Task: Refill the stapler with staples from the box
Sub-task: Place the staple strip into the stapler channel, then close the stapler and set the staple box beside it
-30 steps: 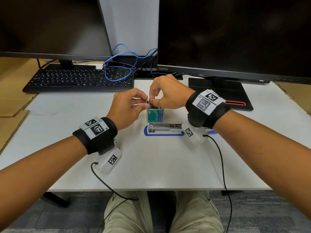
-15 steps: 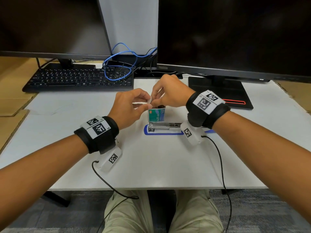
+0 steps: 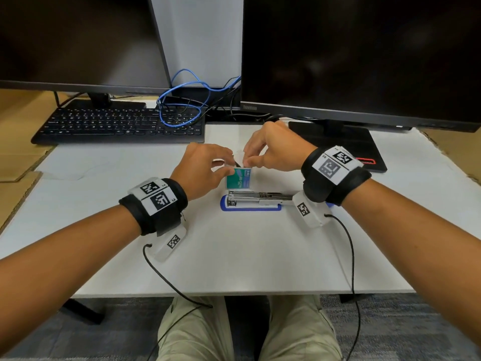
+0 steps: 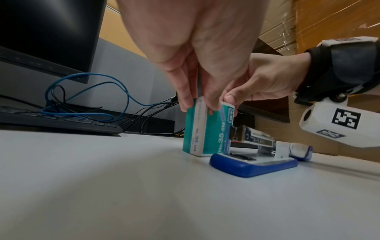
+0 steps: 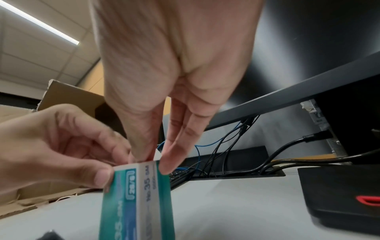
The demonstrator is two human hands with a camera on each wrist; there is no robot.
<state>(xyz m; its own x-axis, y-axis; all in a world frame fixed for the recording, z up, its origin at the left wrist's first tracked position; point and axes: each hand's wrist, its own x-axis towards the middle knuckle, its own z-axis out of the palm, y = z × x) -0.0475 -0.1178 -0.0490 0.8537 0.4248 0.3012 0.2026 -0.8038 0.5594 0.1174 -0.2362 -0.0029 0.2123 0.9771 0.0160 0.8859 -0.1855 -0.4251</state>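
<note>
A teal staple box (image 3: 239, 179) stands upright on the white table, just behind the stapler (image 3: 256, 200). The stapler lies open on its blue base with its metal magazine exposed. My left hand (image 3: 226, 168) grips the box's top from the left, thumb on the near face (image 4: 213, 105). My right hand (image 3: 247, 160) pinches the box's top edge by a raised white flap (image 3: 238, 155), its fingertips (image 5: 164, 164) on the box (image 5: 139, 194). The box's inside is hidden. In the left wrist view the stapler (image 4: 257, 155) sits right beside the box (image 4: 205, 129).
A black keyboard (image 3: 117, 126) lies at the back left, with tangled blue and black cables (image 3: 182, 108) beside it. Two monitors stand behind; the right one's black base (image 3: 338, 142) sits close behind my right hand. Cardboard (image 3: 15, 162) borders the table's left side.
Both hands have stayed at the box's top. The white flap has come up between them, and the hands have drawn slightly apart. Box and stapler have not shifted.
</note>
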